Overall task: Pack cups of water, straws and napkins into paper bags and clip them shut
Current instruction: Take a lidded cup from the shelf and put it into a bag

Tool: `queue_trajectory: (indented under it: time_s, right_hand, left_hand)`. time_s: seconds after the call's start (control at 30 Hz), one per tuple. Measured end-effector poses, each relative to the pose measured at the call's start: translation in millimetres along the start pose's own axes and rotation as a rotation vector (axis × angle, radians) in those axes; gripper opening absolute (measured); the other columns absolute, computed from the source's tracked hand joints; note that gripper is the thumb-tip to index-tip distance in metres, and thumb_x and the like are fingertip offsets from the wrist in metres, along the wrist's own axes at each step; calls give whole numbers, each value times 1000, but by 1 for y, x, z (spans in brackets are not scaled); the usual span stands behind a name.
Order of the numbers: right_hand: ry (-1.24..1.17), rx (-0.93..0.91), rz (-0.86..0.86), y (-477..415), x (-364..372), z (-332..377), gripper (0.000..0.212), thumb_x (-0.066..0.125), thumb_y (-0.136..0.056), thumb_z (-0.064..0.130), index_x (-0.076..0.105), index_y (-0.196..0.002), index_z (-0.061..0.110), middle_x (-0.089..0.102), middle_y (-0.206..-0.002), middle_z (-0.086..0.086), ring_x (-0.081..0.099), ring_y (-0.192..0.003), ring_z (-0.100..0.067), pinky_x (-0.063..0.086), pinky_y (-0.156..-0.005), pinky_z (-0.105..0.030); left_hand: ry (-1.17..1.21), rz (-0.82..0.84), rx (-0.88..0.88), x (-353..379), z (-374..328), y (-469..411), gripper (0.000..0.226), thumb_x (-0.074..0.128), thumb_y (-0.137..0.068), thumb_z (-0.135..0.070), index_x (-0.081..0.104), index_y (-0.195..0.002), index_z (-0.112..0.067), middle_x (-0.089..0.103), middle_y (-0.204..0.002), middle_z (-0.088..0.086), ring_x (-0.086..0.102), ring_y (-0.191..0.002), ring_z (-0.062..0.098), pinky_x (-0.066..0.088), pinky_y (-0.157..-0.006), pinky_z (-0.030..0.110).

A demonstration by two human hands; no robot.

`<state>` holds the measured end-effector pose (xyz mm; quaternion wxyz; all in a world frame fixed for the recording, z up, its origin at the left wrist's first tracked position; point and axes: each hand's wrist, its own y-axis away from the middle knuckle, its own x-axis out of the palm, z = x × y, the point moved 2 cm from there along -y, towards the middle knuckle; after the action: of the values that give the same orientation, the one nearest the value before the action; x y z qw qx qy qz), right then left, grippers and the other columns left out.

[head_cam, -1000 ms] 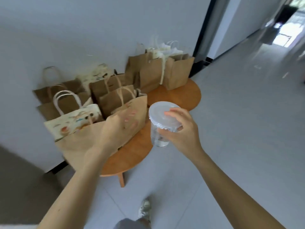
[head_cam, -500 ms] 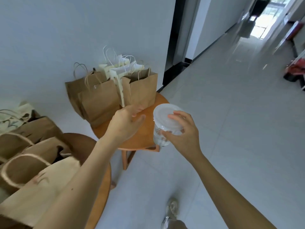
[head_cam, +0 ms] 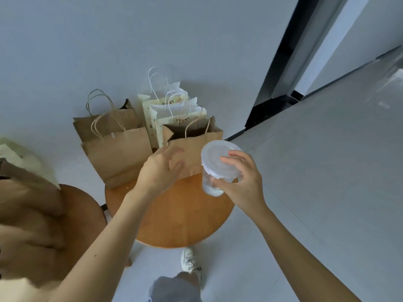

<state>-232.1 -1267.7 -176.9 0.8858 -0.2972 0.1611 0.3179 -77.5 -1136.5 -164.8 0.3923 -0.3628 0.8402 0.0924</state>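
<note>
A clear plastic cup with a snap-on translucent lid [head_cam: 219, 168] is gripped by the right hand [head_cam: 244, 184], whose fingers are curled round the lid's rim and the wall just below it. The cup is carried in the air over the right edge of the round wooden desk [head_cam: 181, 221], just right of an open brown paper bag with twisted handles [head_cam: 196, 147].

Only a little water is seen at the bottom, so the cup is judged light, but thin-walled and easily squeezed. It is best taken at the stiffer lid rim and kept upright, since the lid's seal cannot be checked.

The left hand [head_cam: 161, 168] is spread with fingers apart and nothing held, at the near face of the bag; whether the paper is touched cannot be told. The bag is judged soft and light, so its mouth would need to be steadied at the top edge.
</note>
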Motion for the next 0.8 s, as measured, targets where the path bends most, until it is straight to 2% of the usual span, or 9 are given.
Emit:
queue_trajectory:
  time_s: [0.17, 0.23, 0.3, 0.4, 0.5, 0.57, 0.67, 0.8]
  right_hand:
    - [34, -29, -36, -71, 11, -38, 49, 80, -60, 31, 61, -104, 26, 50, -117, 8, 43, -113, -1, 39, -83, -2]
    - [23, -27, -64, -97, 11, -49, 49, 79, -60, 31, 61, -105, 24, 51, -118, 6, 45, -114, -6, 40, -83, -3]
    - [28, -44, -77, -120, 9, -57, 48, 80, -61, 29, 60, -105, 25, 50, -118, 7, 44, -115, -4, 43, -85, -7]
    - [-13, -48, -95, -155, 7, -65, 46, 80, -62, 26, 61, -105, 25, 49, -118, 11, 44, -116, 0, 48, -88, -21]
    - [-90, -43, -87, -189, 9, -73, 43, 79, -64, 26, 63, -104, 23, 50, -119, 5, 45, -117, -2, 50, -90, -38]
    - [-123, -62, -56, -209, 12, -79, 41, 76, -66, 30, 63, -104, 22, 50, -120, 6, 46, -117, -3, 50, -88, -44]
    - [-158, -98, 16, -231, 22, -88, 42, 75, -66, 32, 64, -105, 20, 49, -120, 11, 48, -117, -7, 51, -88, -45]
    - [-193, -141, 75, -253, 35, -100, 42, 74, -67, 32, 64, -105, 17, 49, -119, 9, 48, -117, -12, 52, -86, -44]
  left_hand:
    - [-59, -27, -74, 21, 28, -75, 30, 53, -92, -23, 58, -122, -21, 57, -124, 0, 55, -105, 21, 47, -80, 30]
    - [-104, -8, -99, 30, 39, -102, 31, 52, -92, -24, 57, -123, -21, 56, -126, 0, 53, -107, 24, 48, -83, 36]
    - [-140, -3, -141, 38, 49, -124, 33, 54, -91, -23, 57, -124, -20, 54, -129, 1, 46, -115, 29, 44, -92, 43]
    - [-183, 15, -187, 51, 60, -152, 33, 53, -92, -23, 56, -124, -21, 51, -134, -1, 35, -124, 32, 36, -99, 45]
    - [-218, 65, -254, 59, 64, -175, 35, 50, -93, -24, 52, -128, -24, 46, -139, -3, 23, -130, 32, 30, -103, 45]
    - [-266, 137, -304, 63, 64, -186, 39, 50, -93, -29, 46, -133, -28, 40, -143, -6, 12, -136, 32, 23, -107, 47]
    - [-354, 261, -344, 66, 65, -199, 57, 54, -89, -44, 33, -141, -33, 28, -149, -11, -3, -139, 31, 12, -110, 49]
    - [-481, 468, -382, 71, 71, -207, 100, 61, -74, -64, 1, -148, -33, -3, -156, -13, -17, -139, 34, 3, -112, 51]
